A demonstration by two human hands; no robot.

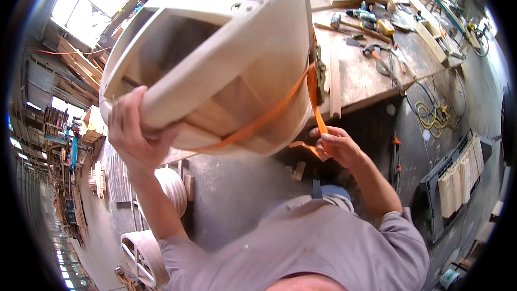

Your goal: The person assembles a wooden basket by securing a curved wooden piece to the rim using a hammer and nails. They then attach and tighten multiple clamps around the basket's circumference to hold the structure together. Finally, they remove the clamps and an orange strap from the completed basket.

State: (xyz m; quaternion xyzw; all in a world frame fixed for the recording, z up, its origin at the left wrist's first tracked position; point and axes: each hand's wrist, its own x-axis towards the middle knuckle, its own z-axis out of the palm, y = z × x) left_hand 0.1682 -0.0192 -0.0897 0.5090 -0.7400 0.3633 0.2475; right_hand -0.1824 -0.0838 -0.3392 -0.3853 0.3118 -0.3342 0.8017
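A large, pale, rounded wooden frame (215, 70), with a thick curved rim and crossbars, is tilted in front of me at the workbench edge. My left hand (137, 132) is closed over its near-left rim, thumb on one side. Around the slatted outer wall runs an orange strap (264, 123), leading to a metal ratchet buckle (320, 73) on the frame's right side. Below that buckle, my right hand (340, 146) pinches the hanging part of the strap. A loose tail of it sticks out left of my fingers. The frame's far side is cut off by the picture's top.
The workbench (361, 83) carries hammers, a drill (362, 15), clamps and wood pieces. Coiled cables (431, 110) lie on the floor at right, near a black crate of wood strips (460, 178). Round wooden pieces (144, 258) stand at lower left.
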